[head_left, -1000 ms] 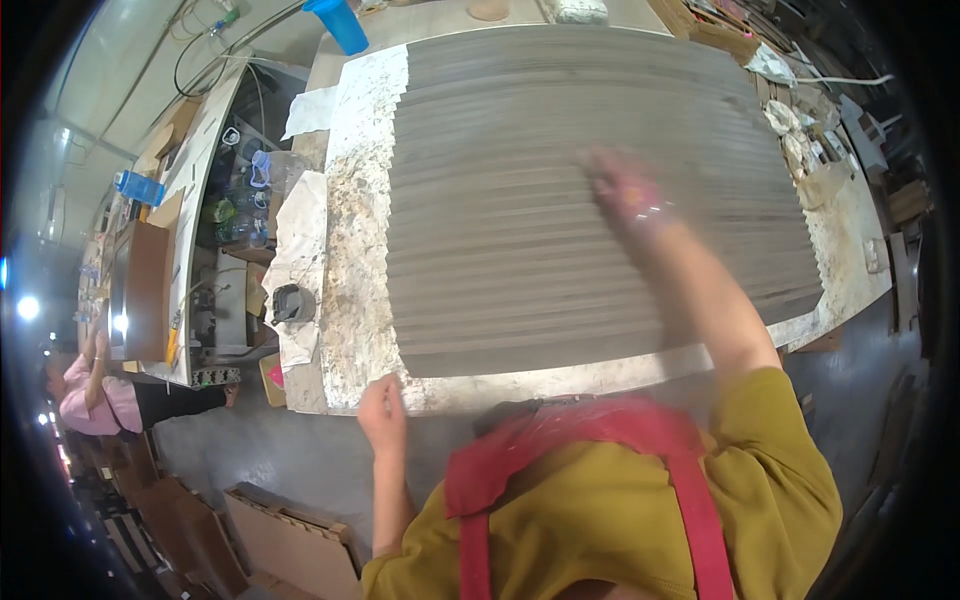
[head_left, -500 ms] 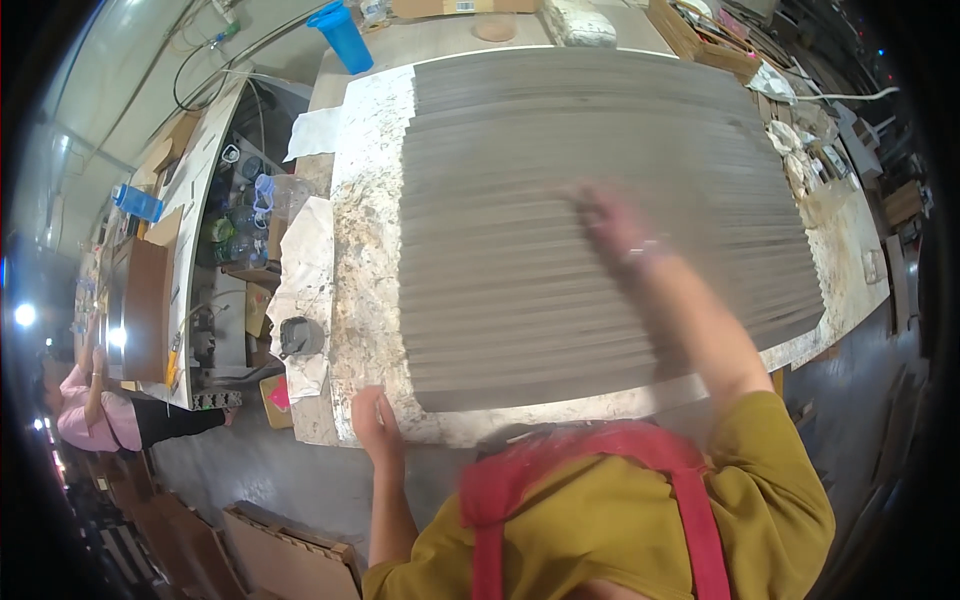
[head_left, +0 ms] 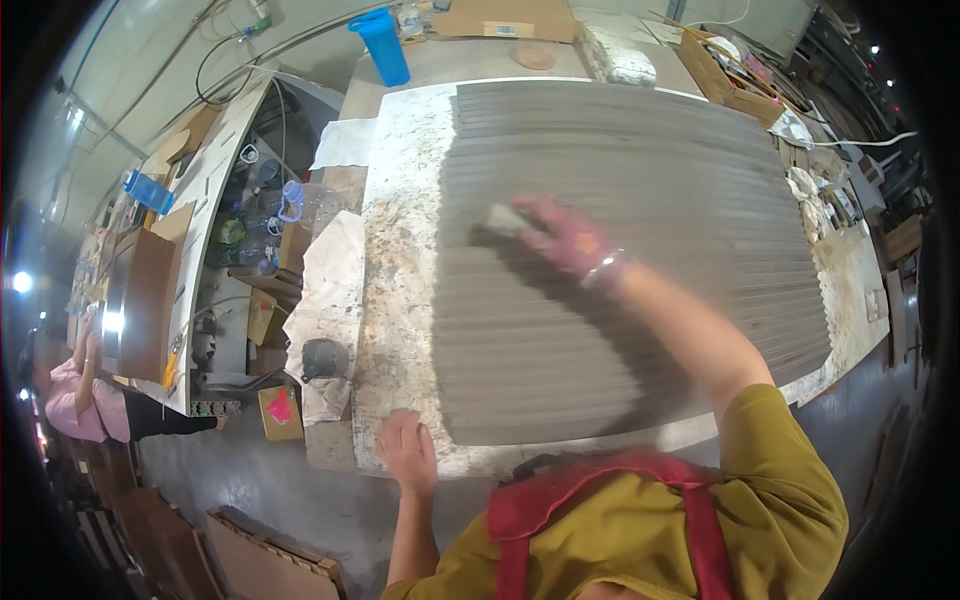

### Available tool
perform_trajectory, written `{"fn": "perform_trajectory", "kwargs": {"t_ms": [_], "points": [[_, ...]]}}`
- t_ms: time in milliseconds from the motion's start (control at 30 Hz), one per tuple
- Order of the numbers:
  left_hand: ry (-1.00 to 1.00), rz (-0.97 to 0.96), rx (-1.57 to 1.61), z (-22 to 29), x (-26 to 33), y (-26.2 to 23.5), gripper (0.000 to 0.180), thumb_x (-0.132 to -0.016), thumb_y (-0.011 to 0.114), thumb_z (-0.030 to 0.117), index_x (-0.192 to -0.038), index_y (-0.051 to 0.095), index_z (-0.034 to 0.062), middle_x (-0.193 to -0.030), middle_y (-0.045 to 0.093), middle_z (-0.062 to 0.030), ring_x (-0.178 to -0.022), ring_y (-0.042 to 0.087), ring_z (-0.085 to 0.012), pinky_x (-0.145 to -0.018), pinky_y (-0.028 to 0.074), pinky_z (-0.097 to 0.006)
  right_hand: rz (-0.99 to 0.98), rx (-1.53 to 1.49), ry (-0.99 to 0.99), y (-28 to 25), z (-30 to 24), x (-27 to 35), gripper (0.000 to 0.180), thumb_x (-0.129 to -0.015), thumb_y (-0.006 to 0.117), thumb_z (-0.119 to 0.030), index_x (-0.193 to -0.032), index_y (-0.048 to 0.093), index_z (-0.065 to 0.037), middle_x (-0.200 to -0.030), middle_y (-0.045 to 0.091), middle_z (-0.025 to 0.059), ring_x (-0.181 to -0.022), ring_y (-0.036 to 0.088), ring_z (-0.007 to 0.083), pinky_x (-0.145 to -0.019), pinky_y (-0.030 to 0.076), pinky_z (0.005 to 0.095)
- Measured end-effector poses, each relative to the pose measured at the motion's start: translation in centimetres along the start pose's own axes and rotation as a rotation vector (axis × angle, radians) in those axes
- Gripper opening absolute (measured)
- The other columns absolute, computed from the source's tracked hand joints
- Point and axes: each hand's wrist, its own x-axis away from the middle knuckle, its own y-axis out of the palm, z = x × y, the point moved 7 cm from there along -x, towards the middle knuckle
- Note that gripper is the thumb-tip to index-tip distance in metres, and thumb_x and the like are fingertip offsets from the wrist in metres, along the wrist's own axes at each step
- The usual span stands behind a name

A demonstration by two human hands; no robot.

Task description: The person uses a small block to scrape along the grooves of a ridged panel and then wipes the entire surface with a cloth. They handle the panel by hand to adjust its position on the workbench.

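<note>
A large grey-brown ribbed panel (head_left: 540, 370) lies on a paint-stained white board (head_left: 400, 240) on the table. My right hand (head_left: 565, 238), in a pink glove with a bracelet at the wrist, reaches over the panel's left half. Its fingers are closed on a small pale block (head_left: 506, 220), held at the ribbed surface; the block's exact kind is unclear. At the board's near left edge rests my left hand (head_left: 408, 450), bare, with its fingers lying on the edge and holding nothing.
Left of the board, a dark cup (head_left: 325, 358) stands on crumpled white paper (head_left: 335, 280). A blue tumbler (head_left: 382, 48) stands at the far left. Far right is a wooden tray of tools (head_left: 730, 80). Another person (head_left: 85, 400) works at a bench on the left.
My right hand has moved left across the panel, and the pale block now shows clearly. My left hand stays at the near edge, its fingers lying further over it. The whole view has shifted slightly.
</note>
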Motion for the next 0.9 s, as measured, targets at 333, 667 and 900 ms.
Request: {"fn": "perform_trajectory", "kwargs": {"t_ms": [333,667,900], "points": [[-0.036,0.049,-0.005,-0.6,0.1,0.1,0.023,-0.079,0.061,0.005,-0.102,0.062,0.0091,-0.107,0.060,-0.0068,-0.100,0.055,-0.0283,-0.088,0.036,-0.038,-0.028,0.223,-0.203,6.2,-2.9,-9.8,0.046,-0.094,0.048,-0.038,-0.132,0.050,-0.014,-0.132,0.053,0.0186,-0.119,0.051,0.0383,-0.099,0.042,0.0428],[-0.047,-0.037,-0.082,-0.3,-0.5,1.0,0.023,-0.076,0.063,0.003,-0.098,0.062,0.0116,-0.103,0.061,-0.0049,-0.095,0.055,-0.0272,-0.085,0.036,-0.039,0.154,0.563,-0.008,1.6,5.9,-22.7,0.036,-0.086,0.061,-0.025,-0.122,0.059,-0.022,-0.126,0.057,0.0122,-0.112,0.057,0.0354,-0.094,0.045,0.0468],[-0.072,-0.087,-0.102,-0.2,-0.6,1.2,0.021,-0.077,0.063,0.008,-0.098,0.062,0.0123,-0.103,0.059,-0.0038,-0.097,0.054,-0.0265,-0.089,0.035,-0.042,0.046,0.757,0.055,-4.0,12.1,-20.8,0.036,-0.080,0.062,-0.022,-0.116,0.060,-0.022,-0.113,0.062,0.0128,-0.100,0.062,0.0373,-0.084,0.048,0.0479]]}}
